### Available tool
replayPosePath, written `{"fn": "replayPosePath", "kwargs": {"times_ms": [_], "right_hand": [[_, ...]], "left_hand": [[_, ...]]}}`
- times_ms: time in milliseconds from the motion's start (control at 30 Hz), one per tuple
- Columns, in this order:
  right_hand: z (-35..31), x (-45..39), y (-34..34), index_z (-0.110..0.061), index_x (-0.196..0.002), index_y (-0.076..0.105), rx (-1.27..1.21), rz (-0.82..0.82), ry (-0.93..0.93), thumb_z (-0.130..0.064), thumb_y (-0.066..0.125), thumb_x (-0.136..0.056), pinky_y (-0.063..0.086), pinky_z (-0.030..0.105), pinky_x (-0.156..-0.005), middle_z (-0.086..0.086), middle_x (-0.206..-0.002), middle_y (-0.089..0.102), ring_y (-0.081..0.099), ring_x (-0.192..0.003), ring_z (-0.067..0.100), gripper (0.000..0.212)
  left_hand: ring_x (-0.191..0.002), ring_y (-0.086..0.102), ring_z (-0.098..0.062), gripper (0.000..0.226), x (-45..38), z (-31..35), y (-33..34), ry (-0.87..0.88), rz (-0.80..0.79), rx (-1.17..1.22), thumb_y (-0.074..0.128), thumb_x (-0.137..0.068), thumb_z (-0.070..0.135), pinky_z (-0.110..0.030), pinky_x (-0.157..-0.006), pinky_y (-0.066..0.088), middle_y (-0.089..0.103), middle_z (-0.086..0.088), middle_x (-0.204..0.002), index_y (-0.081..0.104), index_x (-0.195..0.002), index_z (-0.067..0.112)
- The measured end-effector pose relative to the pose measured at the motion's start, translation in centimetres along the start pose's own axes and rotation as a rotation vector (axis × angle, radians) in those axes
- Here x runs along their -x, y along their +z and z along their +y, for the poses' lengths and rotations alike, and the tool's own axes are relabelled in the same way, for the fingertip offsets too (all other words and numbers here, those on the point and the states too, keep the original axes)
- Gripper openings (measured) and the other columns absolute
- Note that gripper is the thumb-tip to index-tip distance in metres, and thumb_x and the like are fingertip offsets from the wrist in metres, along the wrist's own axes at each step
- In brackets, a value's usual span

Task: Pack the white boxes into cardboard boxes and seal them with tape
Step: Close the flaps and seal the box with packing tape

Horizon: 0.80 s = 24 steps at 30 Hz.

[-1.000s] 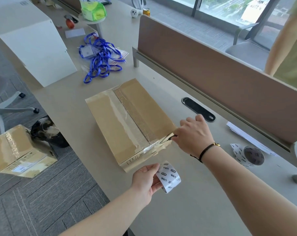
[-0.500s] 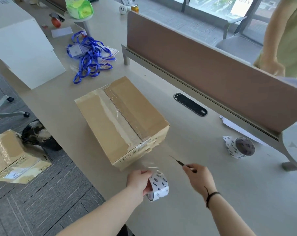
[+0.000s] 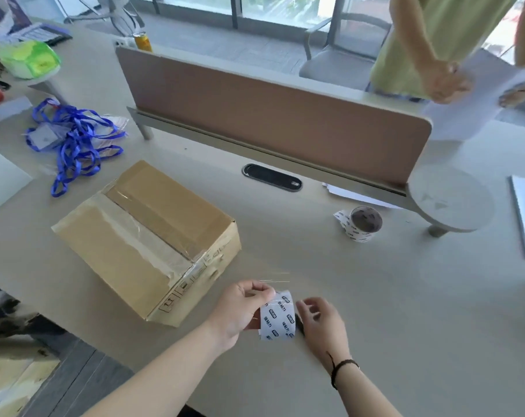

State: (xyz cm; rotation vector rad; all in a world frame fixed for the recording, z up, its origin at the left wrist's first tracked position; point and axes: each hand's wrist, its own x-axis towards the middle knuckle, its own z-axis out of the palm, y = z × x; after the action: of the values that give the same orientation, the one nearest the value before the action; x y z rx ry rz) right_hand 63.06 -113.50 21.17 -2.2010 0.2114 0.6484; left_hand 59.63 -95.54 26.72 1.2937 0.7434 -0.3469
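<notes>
1. Head view: a cardboard box [image 3: 144, 236] is sitting closed on the pale worktop [image 3: 375, 296], its top seam running under a strip of clear tape that is folding down over the near end
2. Just in front of the cardboard box's near right corner, the left hand [image 3: 240, 311] is holding a tape roll [image 3: 277, 316] with a white printed core; its grip is curling around the roll's left side, thumb and fingers pinching at the top edge, where a short length of clear tape is standing free
3. The right hand [image 3: 321, 323] is sitting just right of the tape roll, fingers loosely bent and spread; whether its grip is touching the roll cannot be told, and something dark is showing between hand and roll, too blurred to name
4. A second tape roll [image 3: 360, 222] is lying on the worktop well to the right of the cardboard box, near the divider panel [image 3: 270, 121], which is standing behind the box
5. A tangle of blue lanyards [image 3: 75, 139] is lying behind and left of the cardboard box
6. Beyond the divider panel, another person in a green top [image 3: 429, 34] is holding white sheets of paper [image 3: 477, 94]
</notes>
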Motion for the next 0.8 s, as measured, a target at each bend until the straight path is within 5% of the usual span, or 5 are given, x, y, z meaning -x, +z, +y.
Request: {"fn": "replayPosePath", "kwargs": {"times_ms": [133,333,533,800], "right_hand": [[-3.2,0.9,-3.7,-0.023,-0.105,0.071,-0.613,-0.094,0.072,-0.042,0.057,-0.101,0.054,0.033,-0.077,0.001,-0.093,0.072,0.068,-0.082,0.018,0.024],[-2.8,1.7,-8.6,-0.023,-0.112,0.069,-0.763,-0.035,0.073,-0.031,0.065,-0.098,0.052,0.020,-0.063,0.003,-0.101,0.074,0.071,-0.076,0.005,0.017],[-1.4,0.4,-12.5,-0.015,-0.108,0.071,-0.955,0.093,0.092,-0.024,0.067,-0.097,0.055,0.036,-0.070,0.010,-0.095,0.076,0.071,-0.077,0.020,0.015],[-0.5,-4.0,-19.4,-0.016,-0.098,0.069,-1.058,0.348,0.133,-0.024,0.069,-0.095,0.055,0.036,-0.066,0.001,-0.080,0.070,0.067,-0.070,0.020,0.008]], "left_hand": [[-0.067,0.065,-0.020,0.006,-0.6,1.8,3.3,0.042,-0.107,-0.084,0.070,-0.094,0.016,-0.029,-0.056,0.053,0.070,-0.008,-0.082,0.070,-0.094,0.010],[-0.065,0.066,-0.021,0.004,-2.1,4.2,8.4,0.093,-0.265,-0.186,0.069,-0.094,0.014,-0.029,-0.053,0.052,0.069,-0.011,-0.084,0.069,-0.094,0.010],[-0.067,0.067,-0.022,0.001,-3.9,6.3,14.8,0.130,-0.431,-0.306,0.065,-0.097,0.014,-0.032,-0.057,0.054,0.071,-0.012,-0.086,0.066,-0.096,0.014],[-0.061,0.064,-0.022,0.016,-7.6,9.4,23.9,0.125,-0.511,-0.303,0.062,-0.099,0.016,-0.030,-0.052,0.053,0.070,-0.012,-0.082,0.058,-0.115,0.018]]}}
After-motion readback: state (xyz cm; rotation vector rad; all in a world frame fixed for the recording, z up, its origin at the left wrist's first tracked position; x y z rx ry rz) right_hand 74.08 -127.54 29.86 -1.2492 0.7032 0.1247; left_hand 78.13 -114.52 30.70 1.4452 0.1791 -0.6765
